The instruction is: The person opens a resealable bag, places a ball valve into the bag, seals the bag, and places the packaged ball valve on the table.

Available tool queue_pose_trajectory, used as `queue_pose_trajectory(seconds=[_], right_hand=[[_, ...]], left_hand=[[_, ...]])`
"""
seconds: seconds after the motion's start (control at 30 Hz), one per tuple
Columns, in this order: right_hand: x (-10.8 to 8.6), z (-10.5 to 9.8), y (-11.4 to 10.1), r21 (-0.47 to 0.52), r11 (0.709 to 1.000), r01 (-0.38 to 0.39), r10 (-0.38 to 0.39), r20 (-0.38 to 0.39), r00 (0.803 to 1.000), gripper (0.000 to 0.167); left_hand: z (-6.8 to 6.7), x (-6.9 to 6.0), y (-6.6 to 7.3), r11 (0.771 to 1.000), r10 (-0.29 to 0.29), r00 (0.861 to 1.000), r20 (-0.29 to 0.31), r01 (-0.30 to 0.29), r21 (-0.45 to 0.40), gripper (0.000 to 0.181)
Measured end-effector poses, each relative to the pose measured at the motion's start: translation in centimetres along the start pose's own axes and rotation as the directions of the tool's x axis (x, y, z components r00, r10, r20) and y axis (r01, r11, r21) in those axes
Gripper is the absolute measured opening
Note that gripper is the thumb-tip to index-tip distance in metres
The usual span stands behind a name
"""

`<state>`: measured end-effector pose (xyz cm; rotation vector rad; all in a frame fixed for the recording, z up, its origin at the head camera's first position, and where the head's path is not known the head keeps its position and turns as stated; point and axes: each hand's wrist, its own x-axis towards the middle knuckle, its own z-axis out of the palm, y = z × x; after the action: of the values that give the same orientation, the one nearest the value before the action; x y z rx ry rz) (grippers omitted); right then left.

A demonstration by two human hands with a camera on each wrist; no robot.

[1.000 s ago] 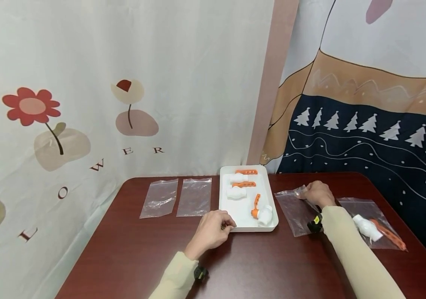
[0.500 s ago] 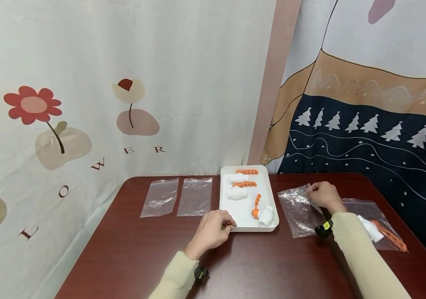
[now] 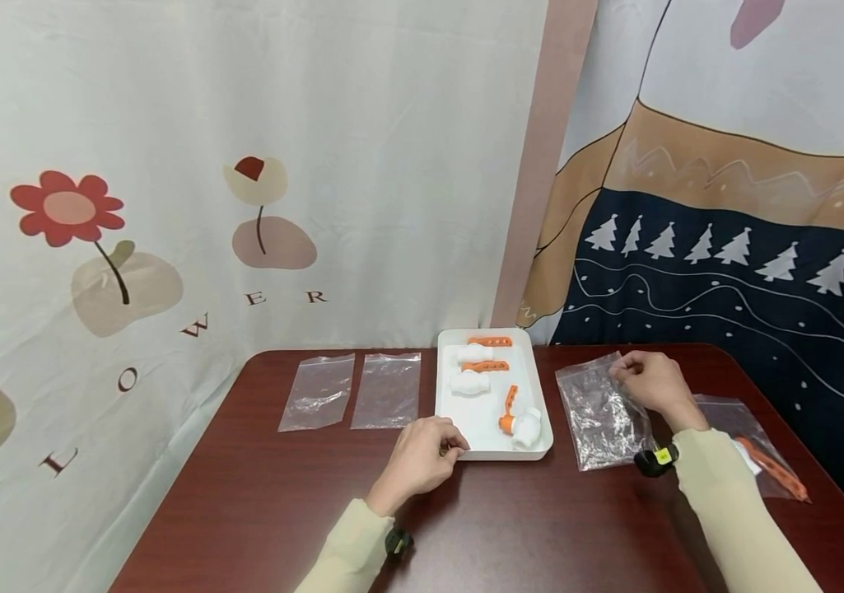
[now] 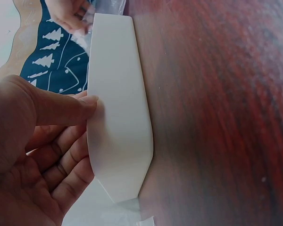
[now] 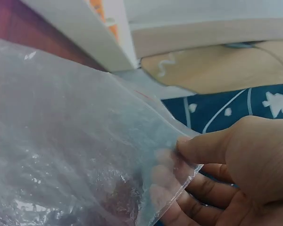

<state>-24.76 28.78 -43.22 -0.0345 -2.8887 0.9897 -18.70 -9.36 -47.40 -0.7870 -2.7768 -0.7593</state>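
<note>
My left hand (image 3: 417,461) grips the near rim of the white tray (image 3: 491,455), its thumb on the outer wall. Three ball valves lie in the tray, white with orange lever handles: one near the front right (image 3: 525,428), the others farther back. To the tray's right, my right hand (image 3: 655,383) pinches the top right corner of a clear zip bag (image 3: 599,424). That corner is lifted. In the right wrist view the bag (image 5: 61,117) looks flat, with nothing seen inside, and fingers show through the film.
Another zip bag (image 3: 725,409) lies at the far right, holding a ball valve with an orange handle (image 3: 773,469); my right forearm partly covers it. Two flat clear bags (image 3: 316,394) lie left of the tray. Printed curtains (image 3: 392,206) hang behind the table.
My right hand has moved to the right, drawing the bag's top corner up and rightward, so the bag has shifted slightly. The left hand and the tray have stayed in place.
</note>
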Motion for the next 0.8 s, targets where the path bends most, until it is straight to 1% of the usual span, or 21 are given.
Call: queue_pose_trajectory(seconds=[0.17, 0.3, 0.47, 0.63, 0.8], right_hand=[[-0.9, -0.7, -1.0, -0.004, 0.998, 0.062, -0.062, -0.047, 0.997, 0.025], [-1.4, -1.3, -1.9, 0.013, 0.995, 0.101, -0.1, -0.059, 0.993, 0.023], [-2.1, -1.8, -2.9, 0.032, 0.993, 0.117, -0.115, -0.072, 0.991, 0.025], [-3.0, -2.2, -3.9, 0.036, 0.987, 0.159, -0.153, -0.121, 0.981, 0.023], [-3.9, -2.6, -5.0, 0.063, 0.975, 0.214, -0.203, -0.15, 0.968, 0.021]], left_hand=[[0.0, -0.1, 0.1, 1.0, 0.002, 1.0, 0.005, -0.002, 0.008, 0.011], [0.0, -0.1, 0.1, 1.0, 0.0, 1.0, -0.005, 0.0, 0.019, 0.012], [0.0, -0.1, 0.1, 1.0, -0.006, 1.0, -0.013, 0.006, 0.024, 0.012], [0.0, -0.1, 0.1, 1.0, -0.001, 1.0, 0.002, 0.001, 0.017, 0.011], [-0.3, 0.0, 0.1, 1.0, 0.029, 0.999, 0.027, -0.029, -0.012, 0.008]])
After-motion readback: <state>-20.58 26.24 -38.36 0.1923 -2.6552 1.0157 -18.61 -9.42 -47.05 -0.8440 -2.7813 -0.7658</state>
